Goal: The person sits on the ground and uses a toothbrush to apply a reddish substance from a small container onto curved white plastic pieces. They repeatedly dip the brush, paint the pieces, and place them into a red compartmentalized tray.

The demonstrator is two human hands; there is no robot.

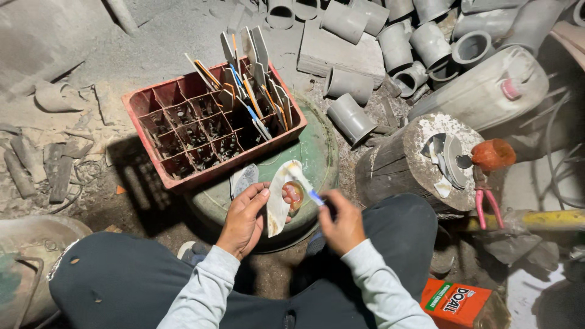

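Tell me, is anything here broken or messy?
Yes. The person's dark trousers have small holes near the left knee. Grey pipe pieces lie tumbled in a heap on the dusty ground. The left hand holds a white curved piece while the right hand holds a blue-tipped stick to it.

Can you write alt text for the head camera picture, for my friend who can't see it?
A seated person's left hand holds a curved whitish plastic piece while the right hand touches it with a small blue-tipped brush. Behind stands a red divided plastic crate holding thin sticks.
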